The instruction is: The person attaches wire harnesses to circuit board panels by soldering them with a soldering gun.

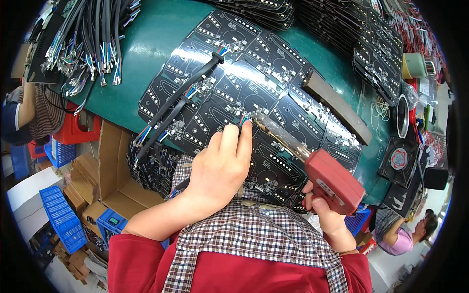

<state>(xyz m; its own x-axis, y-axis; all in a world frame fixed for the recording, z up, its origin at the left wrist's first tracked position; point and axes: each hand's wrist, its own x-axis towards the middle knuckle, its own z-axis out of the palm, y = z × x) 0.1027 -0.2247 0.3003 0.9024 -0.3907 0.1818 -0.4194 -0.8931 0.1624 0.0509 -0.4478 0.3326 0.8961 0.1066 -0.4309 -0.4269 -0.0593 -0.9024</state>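
Note:
My left hand [220,163] pinches the coloured wire ends of a black cable [243,120] down at the middle of a large black circuit board panel [224,108]. My right hand [328,215] is wrapped round the handle of a red soldering gun [336,181]. Its long metal barrel [288,141] points up and left, with the tip close to the fingertips of my left hand; whether it touches the wires is too small to tell. Black sleeved cables [198,74] with coloured wires lie across the panel's left side, with wire ends at its pads.
A brown bar [337,108] lies across the panel's right side. Stacked circuit boards [332,22] stand behind, and bundled cables [100,34] hang far left. A round-centred black fan [398,161] sits right. Cardboard box [115,158] and blue crate [61,217] are lower left. Other people work at both sides.

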